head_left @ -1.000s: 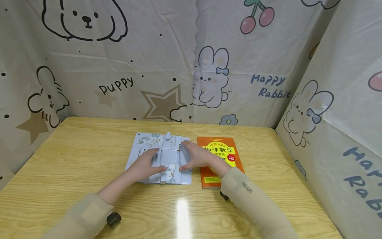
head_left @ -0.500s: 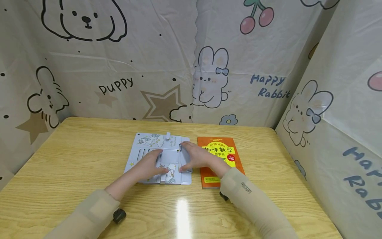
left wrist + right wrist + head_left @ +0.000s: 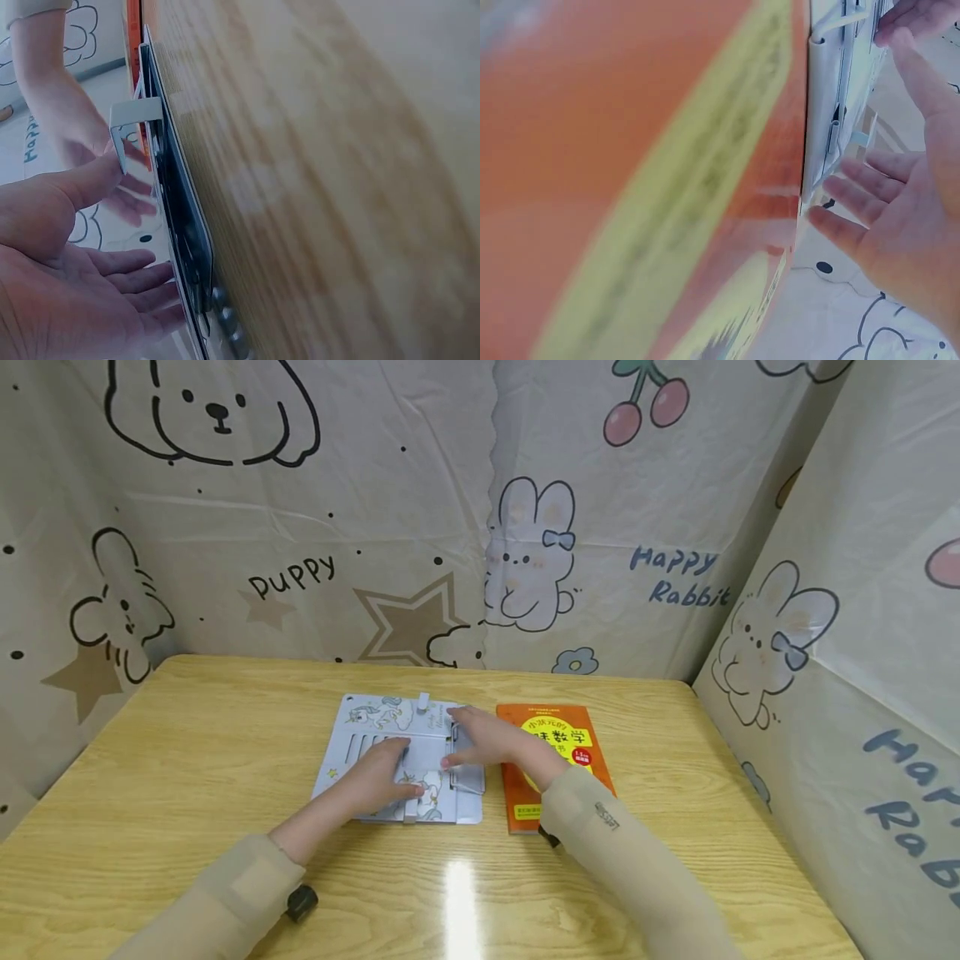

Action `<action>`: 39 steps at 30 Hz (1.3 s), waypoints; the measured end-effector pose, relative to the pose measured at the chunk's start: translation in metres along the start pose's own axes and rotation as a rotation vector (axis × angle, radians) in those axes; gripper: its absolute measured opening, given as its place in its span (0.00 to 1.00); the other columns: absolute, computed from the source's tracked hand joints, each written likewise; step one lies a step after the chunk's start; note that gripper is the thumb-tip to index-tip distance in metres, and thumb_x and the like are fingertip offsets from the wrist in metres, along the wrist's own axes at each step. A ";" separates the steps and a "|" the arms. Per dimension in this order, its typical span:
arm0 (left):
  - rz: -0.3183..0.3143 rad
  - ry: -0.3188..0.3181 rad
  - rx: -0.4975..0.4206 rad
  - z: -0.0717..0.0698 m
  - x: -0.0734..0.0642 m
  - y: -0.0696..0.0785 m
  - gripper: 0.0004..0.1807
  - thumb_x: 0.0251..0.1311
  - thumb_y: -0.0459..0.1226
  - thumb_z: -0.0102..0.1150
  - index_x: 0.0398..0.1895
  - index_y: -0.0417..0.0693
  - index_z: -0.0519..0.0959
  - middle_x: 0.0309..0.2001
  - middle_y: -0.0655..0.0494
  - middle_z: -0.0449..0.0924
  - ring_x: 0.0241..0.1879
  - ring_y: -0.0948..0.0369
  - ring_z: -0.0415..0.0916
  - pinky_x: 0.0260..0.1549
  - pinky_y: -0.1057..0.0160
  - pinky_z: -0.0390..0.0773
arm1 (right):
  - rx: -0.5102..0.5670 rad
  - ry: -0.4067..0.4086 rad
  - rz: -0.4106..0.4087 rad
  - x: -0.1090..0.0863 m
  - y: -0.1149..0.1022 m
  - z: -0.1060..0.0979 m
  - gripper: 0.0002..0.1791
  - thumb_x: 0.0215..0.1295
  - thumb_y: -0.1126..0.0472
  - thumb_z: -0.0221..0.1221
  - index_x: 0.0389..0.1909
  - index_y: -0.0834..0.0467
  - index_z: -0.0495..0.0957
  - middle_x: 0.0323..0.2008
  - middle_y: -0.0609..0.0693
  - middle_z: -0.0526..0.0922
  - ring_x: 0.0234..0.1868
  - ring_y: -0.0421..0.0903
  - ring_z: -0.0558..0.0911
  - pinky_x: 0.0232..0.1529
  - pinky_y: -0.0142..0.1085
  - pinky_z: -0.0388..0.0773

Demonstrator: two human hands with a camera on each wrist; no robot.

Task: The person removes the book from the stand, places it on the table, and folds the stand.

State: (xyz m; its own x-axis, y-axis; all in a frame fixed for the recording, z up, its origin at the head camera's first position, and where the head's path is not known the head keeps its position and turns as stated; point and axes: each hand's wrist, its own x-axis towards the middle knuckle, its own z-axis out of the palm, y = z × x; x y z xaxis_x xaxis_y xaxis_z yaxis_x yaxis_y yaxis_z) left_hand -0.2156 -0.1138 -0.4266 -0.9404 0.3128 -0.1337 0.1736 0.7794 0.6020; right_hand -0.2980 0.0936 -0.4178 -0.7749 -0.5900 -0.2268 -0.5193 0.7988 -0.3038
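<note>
A pale lilac book stand (image 3: 429,752) with unicorn prints lies flat on the wooden table. My left hand (image 3: 371,781) rests over its left half, fingers extended and thumb spread. In the left wrist view, those fingertips meet the face of the stand (image 3: 180,225), and the thumb is beside a bent page clip (image 3: 135,112). My right hand (image 3: 486,739) is over the stand's right end, thumb and fingers apart, holding nothing. Below its palm, a thin wire support (image 3: 468,789) shows at that end. The right wrist view has the right fingers (image 3: 870,184) loosely extended beside the stand's edge.
An orange and yellow book (image 3: 528,793) with Chinese print lies just right of the stand, partly under the right forearm. Printed cloth (image 3: 420,527) hangs behind and beside the table (image 3: 187,735). A dark wrist camera (image 3: 302,902) sits below the left sleeve.
My left hand shifted slightly right, then stayed. My right hand came off the stand's right end and moved slightly up and left, uncovering the wire support. The stand has barely moved.
</note>
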 end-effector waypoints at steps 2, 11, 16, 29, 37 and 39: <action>-0.003 0.000 0.002 -0.001 0.000 0.000 0.46 0.54 0.46 0.66 0.68 0.30 0.55 0.68 0.34 0.56 0.68 0.40 0.54 0.66 0.45 0.57 | 0.028 0.014 -0.009 0.005 -0.003 -0.002 0.49 0.57 0.37 0.60 0.73 0.56 0.52 0.71 0.53 0.57 0.71 0.49 0.57 0.70 0.42 0.56; 0.018 0.019 -0.064 -0.006 -0.011 0.001 0.44 0.57 0.47 0.63 0.69 0.32 0.56 0.68 0.33 0.57 0.66 0.40 0.57 0.64 0.44 0.60 | 0.006 0.044 -0.051 0.027 -0.016 0.001 0.43 0.64 0.41 0.56 0.73 0.55 0.51 0.73 0.53 0.53 0.73 0.49 0.54 0.71 0.42 0.53; 0.035 0.051 -0.093 -0.012 -0.026 0.006 0.41 0.59 0.46 0.61 0.70 0.36 0.56 0.68 0.34 0.57 0.65 0.39 0.58 0.62 0.41 0.62 | -0.007 0.047 -0.038 0.031 -0.019 0.005 0.40 0.64 0.42 0.55 0.72 0.54 0.55 0.73 0.53 0.53 0.72 0.51 0.57 0.70 0.44 0.56; 0.024 0.132 -0.136 -0.022 -0.041 0.003 0.38 0.60 0.44 0.60 0.70 0.39 0.58 0.68 0.37 0.58 0.65 0.38 0.58 0.61 0.40 0.63 | -0.019 0.048 -0.006 0.029 -0.019 0.003 0.39 0.66 0.43 0.54 0.72 0.53 0.54 0.73 0.53 0.52 0.72 0.50 0.55 0.71 0.43 0.55; 0.029 0.168 -0.124 -0.041 -0.045 0.006 0.37 0.61 0.44 0.59 0.70 0.39 0.58 0.68 0.36 0.58 0.68 0.39 0.53 0.63 0.38 0.58 | 0.131 0.119 -0.017 -0.005 -0.019 -0.025 0.39 0.65 0.42 0.54 0.72 0.54 0.55 0.72 0.52 0.56 0.72 0.49 0.57 0.70 0.44 0.57; 0.028 0.179 -0.116 -0.046 -0.047 0.007 0.37 0.62 0.44 0.58 0.70 0.40 0.57 0.68 0.36 0.58 0.68 0.39 0.53 0.63 0.38 0.58 | 0.141 0.140 -0.026 -0.017 -0.019 -0.034 0.39 0.65 0.41 0.54 0.71 0.54 0.56 0.71 0.51 0.57 0.71 0.49 0.58 0.69 0.44 0.58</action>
State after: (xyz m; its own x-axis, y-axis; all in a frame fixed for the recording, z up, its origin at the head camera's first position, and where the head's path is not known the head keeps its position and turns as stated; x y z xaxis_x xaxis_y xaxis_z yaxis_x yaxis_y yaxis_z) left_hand -0.1832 -0.1482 -0.3801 -0.9744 0.2240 0.0205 0.1756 0.7008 0.6914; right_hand -0.2869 0.0926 -0.3765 -0.8094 -0.5805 -0.0890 -0.4922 0.7532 -0.4363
